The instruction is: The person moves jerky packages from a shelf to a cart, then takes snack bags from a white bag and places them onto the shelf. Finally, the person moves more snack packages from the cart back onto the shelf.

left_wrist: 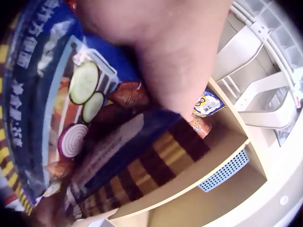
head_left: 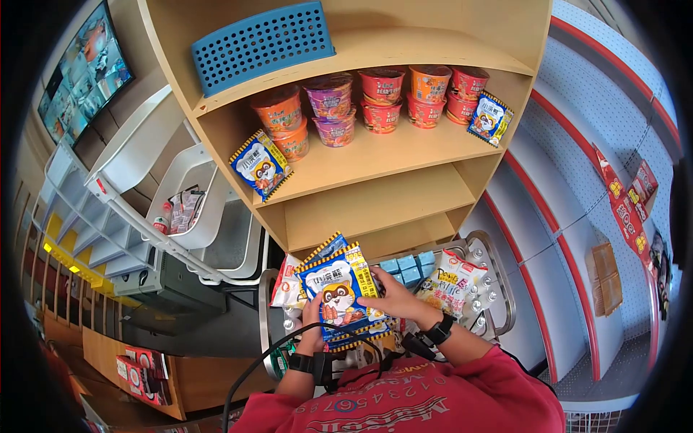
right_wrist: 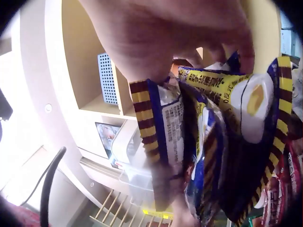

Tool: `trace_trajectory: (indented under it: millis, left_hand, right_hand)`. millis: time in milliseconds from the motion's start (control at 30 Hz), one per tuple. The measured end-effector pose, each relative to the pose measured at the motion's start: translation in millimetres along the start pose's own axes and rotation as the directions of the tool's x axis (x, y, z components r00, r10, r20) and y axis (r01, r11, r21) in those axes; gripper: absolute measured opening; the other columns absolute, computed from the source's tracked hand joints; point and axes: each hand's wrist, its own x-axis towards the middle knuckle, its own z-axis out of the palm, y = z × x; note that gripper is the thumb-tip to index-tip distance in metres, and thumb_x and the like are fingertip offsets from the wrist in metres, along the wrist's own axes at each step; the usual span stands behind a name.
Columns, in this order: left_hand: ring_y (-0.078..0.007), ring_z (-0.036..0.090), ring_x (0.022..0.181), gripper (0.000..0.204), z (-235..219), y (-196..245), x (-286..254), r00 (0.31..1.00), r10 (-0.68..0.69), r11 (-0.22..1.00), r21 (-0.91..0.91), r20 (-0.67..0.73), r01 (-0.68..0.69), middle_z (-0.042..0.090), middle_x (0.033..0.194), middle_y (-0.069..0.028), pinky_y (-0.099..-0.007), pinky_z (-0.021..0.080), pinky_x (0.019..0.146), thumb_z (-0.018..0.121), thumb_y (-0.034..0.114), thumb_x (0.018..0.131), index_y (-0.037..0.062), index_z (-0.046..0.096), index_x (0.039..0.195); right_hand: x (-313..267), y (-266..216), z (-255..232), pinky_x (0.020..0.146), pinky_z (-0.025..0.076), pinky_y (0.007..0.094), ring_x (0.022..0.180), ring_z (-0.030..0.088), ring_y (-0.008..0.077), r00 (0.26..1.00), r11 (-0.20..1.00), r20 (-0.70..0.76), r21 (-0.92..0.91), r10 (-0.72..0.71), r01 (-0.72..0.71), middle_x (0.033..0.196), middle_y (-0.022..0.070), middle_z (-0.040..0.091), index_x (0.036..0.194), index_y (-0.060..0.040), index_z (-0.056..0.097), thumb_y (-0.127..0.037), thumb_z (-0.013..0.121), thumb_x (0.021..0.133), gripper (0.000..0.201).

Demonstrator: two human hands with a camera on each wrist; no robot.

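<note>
Both hands hold a small stack of blue snack packets (head_left: 333,278) with a raccoon picture and striped yellow edges, in front of the person's chest. The left hand (head_left: 311,326) grips the stack by its lower left side. On the right side, the right hand (head_left: 401,297) pinches the packets with the thumb on the front. Up close, the left wrist view shows the left hand (left_wrist: 165,52) against a packet back (left_wrist: 42,94) printed with cucumber and onion. In the right wrist view, fingers of the right hand (right_wrist: 175,38) curl over several packets (right_wrist: 246,109) standing side by side.
A wooden shelf (head_left: 382,173) ahead carries stacked noodle cups (head_left: 336,101), with one raccoon packet at the left end (head_left: 261,167) and another at the right end (head_left: 491,119). Above sits a blue basket (head_left: 263,47). Below the hands, a cart (head_left: 509,307) holds bottles, bags and blue boxes (head_left: 408,268).
</note>
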Motion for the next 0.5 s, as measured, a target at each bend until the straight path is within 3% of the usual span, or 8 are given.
trace_trajectory:
  millis: [67, 300, 400, 500]
  left_hand:
    - [-0.0192, 0.062, 0.087, 0.037, -6.1, -3.7, 5.6, 0.993, -0.076, 0.992, -0.097, 0.090, 0.084, 0.061, 0.102, -0.0108, -0.0309, 0.053, 0.074, 0.048, 0.030, 0.088, 0.0003, 0.051, 0.111]
    - [-0.0227, 0.060, 0.094, 0.045, -8.7, -3.4, 10.8, 0.925, -0.264, 0.950, -0.095, 0.274, 0.299, 0.057, 0.111, -0.0126, -0.0363, 0.051, 0.081, 0.044, 0.037, 0.090, 0.0023, 0.046, 0.120]
    - [-0.0234, 0.057, 0.101, 0.051, -13.5, -7.7, 11.8, 0.900, -0.265, 0.949, -0.073, 0.347, 0.308, 0.054, 0.116, -0.0135, -0.0375, 0.049, 0.086, 0.042, 0.041, 0.091, 0.0018, 0.041, 0.124]
    - [-0.0248, 0.053, 0.107, 0.050, -21.8, -7.3, 8.8, 0.892, -0.223, 0.966, -0.036, 0.392, 0.257, 0.050, 0.121, -0.0141, -0.0375, 0.046, 0.090, 0.047, 0.035, 0.091, 0.0015, 0.038, 0.126]
  right_hand:
    - [-2.0, -7.6, -0.2, 0.099, 0.033, 0.0351, 0.118, 0.041, 0.0285, 0.999, 0.996, -0.035, -0.088, 0.017, -0.020, 0.126, 0.0221, 0.042, 0.130, 0.0029, 0.031, -0.030, 0.074, 0.071, 0.081]
    - [-17.8, -43.5, -3.5, 0.095, 0.036, 0.0381, 0.111, 0.046, 0.0341, 0.995, 0.978, -0.090, -0.204, 0.033, -0.051, 0.118, 0.0247, 0.046, 0.126, 0.0026, 0.038, -0.040, 0.072, 0.070, 0.078]
    - [-20.9, -46.3, -4.6, 0.094, 0.036, 0.0382, 0.111, 0.046, 0.0337, 0.993, 0.973, -0.094, -0.209, 0.076, -0.094, 0.117, 0.0239, 0.047, 0.125, 0.0023, 0.038, -0.039, 0.072, 0.069, 0.077]
    - [-22.7, -44.1, -2.3, 0.094, 0.036, 0.0380, 0.109, 0.047, 0.0332, 0.995, 0.971, -0.102, -0.233, 0.025, -0.048, 0.117, 0.0230, 0.048, 0.125, 0.0016, 0.039, -0.037, 0.072, 0.070, 0.075]
